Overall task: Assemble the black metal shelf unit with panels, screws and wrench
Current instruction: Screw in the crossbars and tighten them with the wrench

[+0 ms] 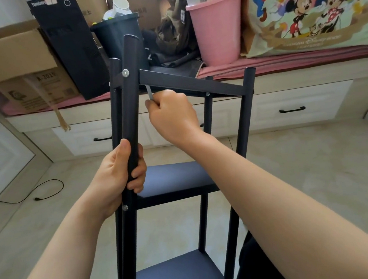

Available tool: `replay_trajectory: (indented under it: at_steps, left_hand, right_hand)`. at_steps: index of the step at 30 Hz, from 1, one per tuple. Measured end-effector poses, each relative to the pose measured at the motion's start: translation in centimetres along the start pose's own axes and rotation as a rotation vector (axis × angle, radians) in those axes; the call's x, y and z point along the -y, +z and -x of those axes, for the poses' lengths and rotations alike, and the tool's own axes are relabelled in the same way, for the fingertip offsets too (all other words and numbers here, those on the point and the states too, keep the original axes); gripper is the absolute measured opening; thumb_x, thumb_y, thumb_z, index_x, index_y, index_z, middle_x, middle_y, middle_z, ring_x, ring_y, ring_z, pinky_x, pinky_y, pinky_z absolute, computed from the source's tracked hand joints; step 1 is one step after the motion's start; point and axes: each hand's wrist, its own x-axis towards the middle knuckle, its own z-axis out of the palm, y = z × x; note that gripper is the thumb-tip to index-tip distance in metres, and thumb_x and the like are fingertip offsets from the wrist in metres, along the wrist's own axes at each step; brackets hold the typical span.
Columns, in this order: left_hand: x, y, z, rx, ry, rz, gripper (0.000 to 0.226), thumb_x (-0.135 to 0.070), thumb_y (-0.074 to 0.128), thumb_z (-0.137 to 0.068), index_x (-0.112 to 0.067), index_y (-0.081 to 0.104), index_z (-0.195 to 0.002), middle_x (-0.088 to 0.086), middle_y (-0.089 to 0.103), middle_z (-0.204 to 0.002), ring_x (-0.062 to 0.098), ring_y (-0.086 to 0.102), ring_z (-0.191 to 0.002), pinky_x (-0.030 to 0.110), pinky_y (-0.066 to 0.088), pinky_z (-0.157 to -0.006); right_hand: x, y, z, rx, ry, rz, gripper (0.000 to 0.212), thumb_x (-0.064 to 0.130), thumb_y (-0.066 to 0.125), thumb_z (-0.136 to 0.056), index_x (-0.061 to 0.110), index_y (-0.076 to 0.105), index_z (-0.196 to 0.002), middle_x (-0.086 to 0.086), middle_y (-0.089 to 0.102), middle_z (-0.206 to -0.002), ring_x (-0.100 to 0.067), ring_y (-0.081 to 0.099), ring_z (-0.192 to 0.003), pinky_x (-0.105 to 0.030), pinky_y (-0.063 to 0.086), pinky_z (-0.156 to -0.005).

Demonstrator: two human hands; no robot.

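- Head view: the black shelf unit (182, 177) stands upright on the tiled floor in front of the person, its long axis vertical, with posts running up past three panels.
- The near left post (131, 104) leans slightly right toward its top; a silver screw (125, 73) fastens it to the top panel (187, 84).
- The left hand (119, 171) wraps round that post partway down, fingers and thumb closed on it, just above a lower screw (125, 207).
- The right hand (172, 116) sits just under the top panel's front edge, right of the post, fingers curled tight on a small silver wrench (150, 93).
- The wrench's free end points up toward the panel's underside near the corner.
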Motion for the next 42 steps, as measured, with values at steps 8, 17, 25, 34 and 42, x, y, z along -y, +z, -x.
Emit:
replay_trajectory:
  at_steps: [8,17,25,34,42]
  left_hand:
    - [-0.2,0.2,0.3,0.014,-0.020,0.010,0.054,-0.082,0.052,-0.078,-0.029,0.060,-0.074,-0.003,0.037,-0.056,0.011,0.030,-0.040,0.022,0.037,-0.042]
    - [-0.1,0.4,0.5,0.005,-0.026,-0.018,0.052,-0.072,0.043,-0.084,-0.021,0.054,-0.079,-0.002,0.037,-0.056,0.012,0.028,-0.040,0.023,0.036,-0.042]
    - [-0.1,0.5,0.5,0.017,-0.024,-0.026,0.054,-0.075,0.046,-0.079,-0.021,0.055,-0.079,-0.001,0.037,-0.057,0.012,0.028,-0.041,0.023,0.037,-0.042]
    - [-0.1,0.1,0.7,0.017,-0.016,-0.006,0.054,-0.076,0.049,-0.077,-0.023,0.057,-0.078,-0.002,0.037,-0.057,0.012,0.029,-0.041,0.023,0.038,-0.042]
    - [0.1,-0.3,0.7,0.005,-0.004,-0.008,0.049,-0.071,0.043,-0.087,-0.025,0.058,-0.076,-0.002,0.039,-0.057,0.012,0.031,-0.041,0.024,0.039,-0.043]
  right_hand:
    - [-0.1,0.1,0.0,-0.048,-0.071,0.055,0.032,0.025,0.048,-0.100,0.011,0.062,-0.076,-0.003,0.060,-0.067,-0.029,0.060,-0.068,-0.036,0.050,-0.069]
    - [0.0,1.6,-0.1,-0.140,-0.073,-0.057,0.037,0.025,0.050,-0.102,0.013,0.049,-0.066,0.005,0.039,-0.052,-0.027,0.044,-0.062,-0.034,0.035,-0.063]
    - [-0.1,3.0,-0.7,-0.271,-0.153,-0.194,0.037,0.020,0.055,-0.100,0.009,0.050,-0.065,-0.006,0.043,-0.055,-0.037,0.044,-0.057,-0.047,0.043,-0.061]
    - [0.0,4.4,-1.3,-0.359,-0.166,-0.253,0.035,0.013,0.059,-0.096,0.012,0.049,-0.064,0.012,0.029,-0.049,-0.027,0.033,-0.053,-0.031,0.031,-0.055]
    - [-1.5,2.6,-0.1,0.054,-0.036,-0.187,0.033,0.022,0.051,-0.101,0.003,0.069,-0.081,0.005,0.055,-0.056,-0.013,0.049,-0.054,-0.032,0.041,-0.060]
